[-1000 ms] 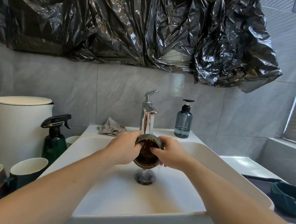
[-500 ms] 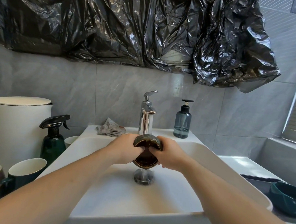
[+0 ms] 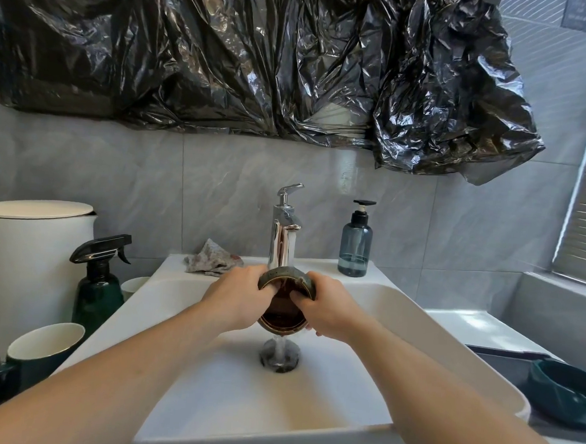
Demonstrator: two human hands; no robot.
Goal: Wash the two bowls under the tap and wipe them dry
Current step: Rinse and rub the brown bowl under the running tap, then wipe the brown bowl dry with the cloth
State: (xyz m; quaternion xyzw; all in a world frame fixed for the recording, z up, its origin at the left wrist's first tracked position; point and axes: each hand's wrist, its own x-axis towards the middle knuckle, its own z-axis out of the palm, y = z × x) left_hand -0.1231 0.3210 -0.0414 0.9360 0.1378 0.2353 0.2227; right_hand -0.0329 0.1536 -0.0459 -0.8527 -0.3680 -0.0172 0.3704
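A small dark brown bowl (image 3: 282, 311) with a grey-green rim is tilted toward me under the chrome tap (image 3: 283, 235), over the white sink (image 3: 425, 329). My left hand (image 3: 235, 299) grips its left side and my right hand (image 3: 327, 308) its right side, fingers curled over the rim into the bowl. Water runs from the tap, spills off the bowl's lower edge and falls onto the drain (image 3: 279, 356). A dark teal bowl (image 3: 566, 393) rests on the counter at the right. A crumpled grey cloth (image 3: 210, 258) lies on the sink's back ledge, left of the tap.
A blue soap pump bottle (image 3: 356, 246) stands on the ledge right of the tap. To the left are a green spray bottle (image 3: 99, 285), a white bin (image 3: 28, 257) and cups (image 3: 42, 350). Black plastic sheeting (image 3: 260, 58) hangs on the wall above.
Both hands have shifted on the bowl, fingers curling further over its rim and rubbing inside. The bowl stays under the running water.
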